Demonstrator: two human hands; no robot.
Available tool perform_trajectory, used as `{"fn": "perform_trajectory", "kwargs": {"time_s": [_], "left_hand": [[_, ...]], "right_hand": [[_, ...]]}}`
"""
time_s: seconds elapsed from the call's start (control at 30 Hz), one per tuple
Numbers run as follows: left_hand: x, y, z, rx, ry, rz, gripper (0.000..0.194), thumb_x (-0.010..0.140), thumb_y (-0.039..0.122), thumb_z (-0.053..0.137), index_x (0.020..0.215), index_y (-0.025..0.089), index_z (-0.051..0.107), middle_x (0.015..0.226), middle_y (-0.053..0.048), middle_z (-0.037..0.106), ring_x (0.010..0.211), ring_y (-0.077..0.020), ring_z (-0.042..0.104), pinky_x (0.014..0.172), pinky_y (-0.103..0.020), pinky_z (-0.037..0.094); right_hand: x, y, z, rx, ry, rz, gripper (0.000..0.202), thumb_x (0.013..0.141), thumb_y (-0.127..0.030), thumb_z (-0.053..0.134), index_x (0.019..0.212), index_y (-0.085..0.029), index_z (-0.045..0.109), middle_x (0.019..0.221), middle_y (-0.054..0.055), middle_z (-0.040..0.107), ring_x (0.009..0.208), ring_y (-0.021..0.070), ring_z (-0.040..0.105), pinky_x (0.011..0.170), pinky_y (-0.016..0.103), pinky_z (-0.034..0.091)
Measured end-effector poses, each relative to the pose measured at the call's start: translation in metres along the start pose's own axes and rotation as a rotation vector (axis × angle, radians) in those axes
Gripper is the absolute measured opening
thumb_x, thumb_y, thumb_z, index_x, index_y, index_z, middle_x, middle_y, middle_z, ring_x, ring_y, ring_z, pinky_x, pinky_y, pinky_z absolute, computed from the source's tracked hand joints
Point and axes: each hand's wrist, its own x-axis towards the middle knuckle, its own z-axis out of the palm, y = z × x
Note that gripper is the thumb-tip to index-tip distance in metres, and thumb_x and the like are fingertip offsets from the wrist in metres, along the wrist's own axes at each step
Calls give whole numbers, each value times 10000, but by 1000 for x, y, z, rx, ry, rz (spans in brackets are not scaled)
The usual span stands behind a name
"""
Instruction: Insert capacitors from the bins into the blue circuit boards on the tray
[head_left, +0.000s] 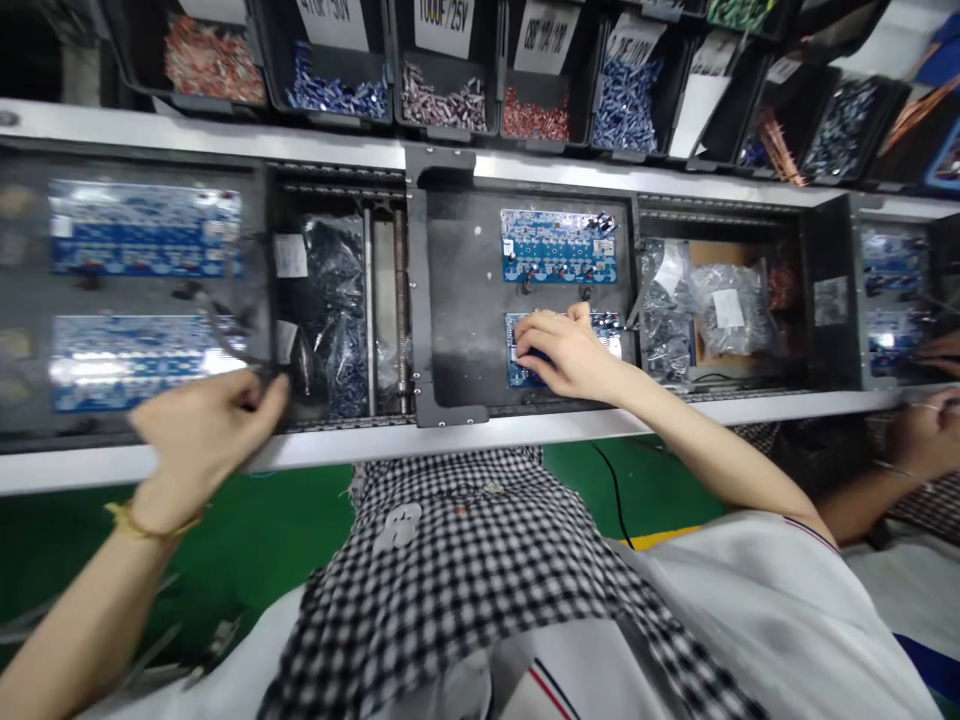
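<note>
My left hand (206, 430), slightly blurred, has its thumb and fingers closed at the front right corner of the left black tray (259, 200). Two blue circuit boards lie in that tray, a back one (146, 228) and a front one (135, 362). Over the front circuit board (517, 375) of the middle black tray (461, 330) is my right hand (574, 355), fingers bent down and drawn together at the board's left part. Whatever its fingertips hold is too small or hidden to tell. Behind it lies another blue board (559, 245) with several dark parts on it.
Black bins of small components, such as a blue-filled bin (337, 95), line the back. Between the trays sit plastic bags of parts (337, 300) and clear bags (727, 310). A metal rail (375, 440) runs along the front. A co-worker's hand (926, 435) is at right.
</note>
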Motion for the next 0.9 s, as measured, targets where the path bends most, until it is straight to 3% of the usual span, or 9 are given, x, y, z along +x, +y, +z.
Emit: {"fn": "perform_trajectory", "kwargs": {"time_s": [0.13, 0.23, 0.43, 0.63, 0.77, 0.83, 0.9], "left_hand": [[-7, 54, -2, 13, -56, 268, 572, 861, 663, 373, 682, 171, 605, 659, -80, 615, 616, -195, 525, 548, -243, 158], [-10, 74, -8, 26, -118, 399, 666, 846, 734, 327, 713, 160, 639, 690, -120, 650, 617, -221, 567, 543, -257, 157], [-16, 83, -22, 37, -142, 442, 798, 824, 791, 238, 714, 115, 647, 643, -170, 619, 602, -251, 580, 541, -263, 157], [-22, 87, -14, -131, -158, 418, 783, 864, 739, 223, 770, 92, 654, 716, -193, 639, 660, -266, 593, 550, -270, 174], [-24, 69, -14, -421, -205, 479, 672, 863, 707, 359, 798, 110, 662, 774, -169, 655, 727, -250, 598, 586, -278, 282], [-17, 40, -19, -797, -337, 523, 536, 853, 647, 476, 761, 154, 666, 754, -115, 655, 735, -215, 597, 620, -278, 352], [-2, -6, -27, -1184, -411, 458, 447, 857, 603, 510, 751, 197, 665, 715, -67, 635, 707, -173, 580, 622, -272, 384]], "right_hand": [[2, -12, -1, -109, -3, -12, 177, 934, -205, 431, 876, -149, 588, 990, 71, 663, 911, 228, 584, 722, 339, 183], [8, -28, -2, -157, -28, 1, 176, 932, -192, 423, 888, -146, 587, 1006, 82, 670, 922, 238, 575, 722, 335, 179], [13, -42, -5, -176, -32, 11, 181, 932, -189, 417, 885, -140, 584, 1004, 99, 672, 888, 236, 572, 719, 331, 174], [11, -42, -9, -128, -40, 16, 172, 927, -170, 422, 874, -133, 582, 973, 89, 661, 870, 210, 592, 708, 331, 191], [11, -59, -6, -131, -7, 168, 147, 907, -188, 440, 851, -153, 571, 976, 93, 672, 888, 215, 605, 718, 339, 205], [11, -69, -4, -142, 20, 244, 136, 900, -201, 449, 849, -160, 567, 988, 96, 673, 903, 221, 612, 731, 346, 213], [11, -76, -2, -157, 37, 297, 128, 895, -204, 454, 854, -164, 568, 999, 97, 675, 926, 227, 620, 739, 352, 218]]}}
